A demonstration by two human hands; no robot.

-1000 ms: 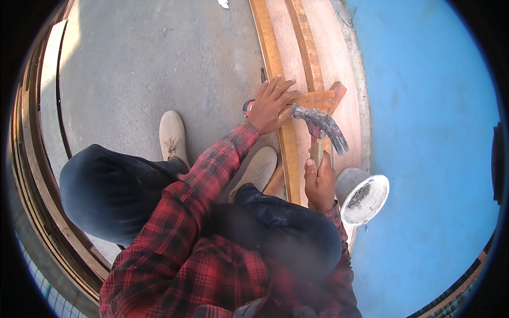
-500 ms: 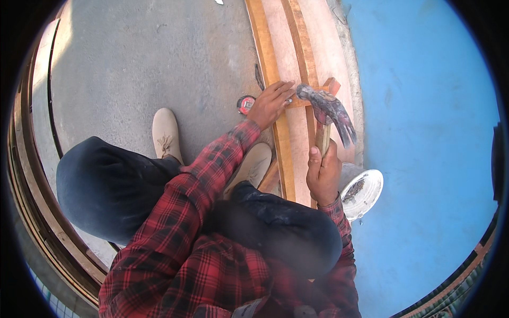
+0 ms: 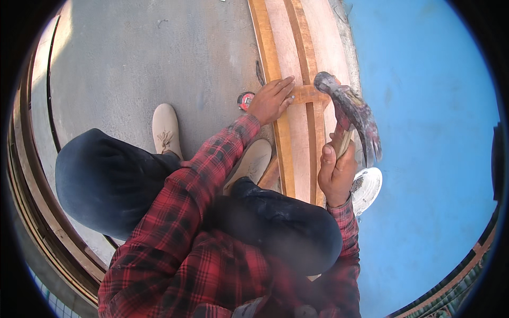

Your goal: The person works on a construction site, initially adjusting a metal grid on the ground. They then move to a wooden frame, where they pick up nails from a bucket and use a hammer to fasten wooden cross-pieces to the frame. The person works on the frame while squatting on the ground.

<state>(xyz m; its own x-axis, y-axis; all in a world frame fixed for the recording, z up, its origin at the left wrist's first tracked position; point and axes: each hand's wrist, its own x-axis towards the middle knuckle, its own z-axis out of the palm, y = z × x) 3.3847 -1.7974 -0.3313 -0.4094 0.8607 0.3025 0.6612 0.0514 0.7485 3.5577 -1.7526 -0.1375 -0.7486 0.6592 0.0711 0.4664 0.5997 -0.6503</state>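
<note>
Ground: grey concrete floor beside a blue surface.
Frame: wooden frame is pinned flat by the spread left hand, steadying its crosspiece.
Hammer: hammer is gripped by the closed right hand, head raised above the crosspiece.

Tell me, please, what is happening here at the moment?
A person crouches on a concrete floor over a wooden frame. The left hand presses on a short cross piece while the right hand holds a claw hammer raised above it. A red tape measure lies beside the left hand.
</note>
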